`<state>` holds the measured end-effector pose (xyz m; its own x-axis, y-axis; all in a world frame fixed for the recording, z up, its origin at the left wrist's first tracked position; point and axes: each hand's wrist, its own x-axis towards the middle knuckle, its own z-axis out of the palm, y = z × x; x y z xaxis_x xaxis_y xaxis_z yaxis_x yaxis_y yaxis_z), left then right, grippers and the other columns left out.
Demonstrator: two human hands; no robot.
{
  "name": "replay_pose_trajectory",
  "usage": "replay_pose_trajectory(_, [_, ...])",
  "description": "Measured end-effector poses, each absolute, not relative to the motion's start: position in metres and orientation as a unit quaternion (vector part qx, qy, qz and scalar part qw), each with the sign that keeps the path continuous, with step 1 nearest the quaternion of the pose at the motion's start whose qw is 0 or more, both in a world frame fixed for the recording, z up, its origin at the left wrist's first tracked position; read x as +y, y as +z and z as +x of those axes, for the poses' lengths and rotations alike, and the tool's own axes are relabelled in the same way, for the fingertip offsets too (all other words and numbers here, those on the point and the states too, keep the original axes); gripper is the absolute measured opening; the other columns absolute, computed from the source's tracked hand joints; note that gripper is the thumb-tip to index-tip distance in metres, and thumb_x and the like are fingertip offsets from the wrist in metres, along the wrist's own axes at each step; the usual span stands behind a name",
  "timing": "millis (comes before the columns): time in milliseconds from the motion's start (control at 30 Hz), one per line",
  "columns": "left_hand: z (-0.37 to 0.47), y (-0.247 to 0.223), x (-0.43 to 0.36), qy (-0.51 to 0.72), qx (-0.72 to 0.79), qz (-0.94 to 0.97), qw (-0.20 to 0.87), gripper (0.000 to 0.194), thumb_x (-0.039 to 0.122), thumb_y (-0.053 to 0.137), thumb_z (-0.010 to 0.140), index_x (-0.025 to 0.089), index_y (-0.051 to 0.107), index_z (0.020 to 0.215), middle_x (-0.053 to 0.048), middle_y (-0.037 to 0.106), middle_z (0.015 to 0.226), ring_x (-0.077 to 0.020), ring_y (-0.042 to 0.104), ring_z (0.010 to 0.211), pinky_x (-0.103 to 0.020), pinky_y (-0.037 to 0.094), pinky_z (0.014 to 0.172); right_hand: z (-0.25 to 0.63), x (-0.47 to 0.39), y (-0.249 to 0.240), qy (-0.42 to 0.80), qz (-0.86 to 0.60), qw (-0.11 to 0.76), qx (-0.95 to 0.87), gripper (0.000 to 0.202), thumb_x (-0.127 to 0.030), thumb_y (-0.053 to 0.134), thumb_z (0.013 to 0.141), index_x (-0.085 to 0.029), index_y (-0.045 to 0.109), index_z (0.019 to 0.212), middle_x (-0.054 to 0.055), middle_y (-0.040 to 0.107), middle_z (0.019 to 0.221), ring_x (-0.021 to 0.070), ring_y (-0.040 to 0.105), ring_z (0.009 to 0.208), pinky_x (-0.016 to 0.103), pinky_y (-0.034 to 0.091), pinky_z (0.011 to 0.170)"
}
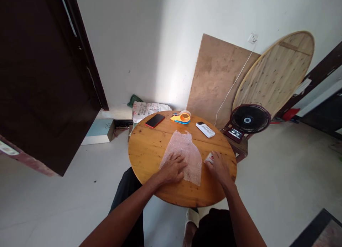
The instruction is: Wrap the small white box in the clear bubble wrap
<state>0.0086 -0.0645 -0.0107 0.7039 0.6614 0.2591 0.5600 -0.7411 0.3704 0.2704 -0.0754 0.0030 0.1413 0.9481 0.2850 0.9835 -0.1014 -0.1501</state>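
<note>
A pinkish sheet of bubble wrap lies flat on the round wooden table. My left hand rests on its lower left part, palm down with the fingers spread. To the right of the sheet, my right hand has its fingers around a small white item with a red mark, which sits at the tabletop; the hand hides much of it. Farther back on the table are a red-edged phone, an orange tape dispenser with something blue under it, and a white device or box with a dark end.
Behind the table's right edge, a black fan stands on a wooden stool. A brown board and a round wooden top lean on the wall. A printed sack lies behind the table, and a pale blue box is at left.
</note>
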Motion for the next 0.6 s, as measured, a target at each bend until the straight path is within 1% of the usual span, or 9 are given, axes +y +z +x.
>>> replay_pose_trajectory(67, [0.008,-0.011,-0.064,0.189,0.333,0.914,0.135,0.046,0.027,0.052,0.074,0.026,0.054,0.12,-0.006,0.046,0.138,-0.0285,0.034,0.131,-0.052,0.016,0.11,0.277,-0.074,0.002,-0.017,-0.747,0.142,-0.65,0.053,-0.032,0.052,0.079,-0.011,0.048,0.128,0.018,0.055,0.126,0.0301,0.052,0.113,0.043,0.04,0.092])
replay_pose_trajectory(167, [0.008,-0.011,-0.063,0.191,0.334,0.913,0.138,0.046,0.027,0.053,0.073,0.026,0.055,0.12,-0.006,0.046,0.137,-0.0286,0.034,0.13,-0.052,0.016,0.11,0.282,-0.074,0.013,0.009,-0.763,0.178,-0.622,0.053,-0.037,0.055,0.077,-0.012,0.052,0.123,0.017,0.06,0.118,0.0296,0.057,0.105,0.041,0.043,0.086])
replay_pose_trajectory(267, [0.008,-0.011,-0.063,0.191,0.336,0.911,0.142,0.047,0.027,0.053,0.073,0.027,0.054,0.12,-0.006,0.046,0.137,-0.0289,0.034,0.13,-0.053,0.016,0.11,0.271,-0.081,0.042,0.043,-0.769,0.286,-0.57,0.054,-0.045,0.059,0.073,-0.013,0.056,0.117,0.014,0.065,0.105,0.0279,0.06,0.094,0.039,0.046,0.08])
replay_pose_trajectory(333, [0.008,-0.011,-0.063,0.193,0.335,0.911,0.143,0.047,0.026,0.054,0.073,0.027,0.054,0.12,-0.005,0.046,0.137,-0.0292,0.034,0.13,-0.053,0.016,0.109,0.25,-0.088,0.064,0.112,-0.702,0.38,-0.592,0.053,-0.046,0.059,0.073,-0.016,0.055,0.117,0.01,0.066,0.102,0.0241,0.061,0.09,0.036,0.047,0.08])
replay_pose_trajectory(367, [0.008,-0.01,-0.064,0.196,0.335,0.911,0.143,0.047,0.026,0.054,0.073,0.027,0.054,0.119,-0.005,0.046,0.136,-0.0292,0.034,0.13,-0.053,0.016,0.109,0.236,-0.09,0.073,0.167,-0.656,0.401,-0.617,0.053,-0.045,0.06,0.074,-0.017,0.054,0.118,0.008,0.066,0.102,0.0226,0.061,0.09,0.034,0.047,0.079])
replay_pose_trajectory(400, [0.008,-0.01,-0.064,0.199,0.334,0.91,0.142,0.046,0.027,0.054,0.073,0.027,0.054,0.119,-0.005,0.046,0.136,-0.0291,0.034,0.129,-0.053,0.017,0.109,0.221,-0.09,0.08,0.22,-0.612,0.405,-0.643,0.053,-0.043,0.06,0.074,-0.017,0.053,0.119,0.007,0.066,0.103,0.0214,0.061,0.09,0.032,0.047,0.079])
replay_pose_trajectory(467, [0.009,-0.009,-0.065,0.204,0.335,0.909,0.138,0.042,0.028,0.054,0.075,0.027,0.055,0.117,-0.006,0.049,0.132,-0.0283,0.036,0.127,-0.053,0.017,0.109,0.191,-0.085,0.083,0.287,-0.557,0.39,-0.675,0.051,-0.037,0.06,0.075,-0.018,0.052,0.121,0.005,0.066,0.101,0.0192,0.06,0.089,0.029,0.048,0.078])
replay_pose_trajectory(533, [0.009,-0.008,-0.066,0.208,0.337,0.909,0.131,0.037,0.029,0.053,0.077,0.026,0.057,0.113,-0.007,0.051,0.13,-0.0277,0.039,0.124,-0.053,0.016,0.109,0.17,-0.073,0.074,0.3,-0.535,0.362,-0.702,0.049,-0.034,0.062,0.072,-0.018,0.055,0.118,0.003,0.066,0.098,0.0186,0.059,0.088,0.028,0.048,0.078])
replay_pose_trajectory(600, [0.009,-0.007,-0.067,0.214,0.34,0.907,0.123,0.036,0.029,0.053,0.077,0.025,0.058,0.113,-0.008,0.049,0.132,-0.0279,0.038,0.125,-0.053,0.016,0.109,0.161,-0.056,0.057,0.283,-0.542,0.342,-0.714,0.044,-0.032,0.062,0.071,-0.018,0.059,0.112,0.002,0.066,0.094,0.0184,0.059,0.086,0.029,0.048,0.078])
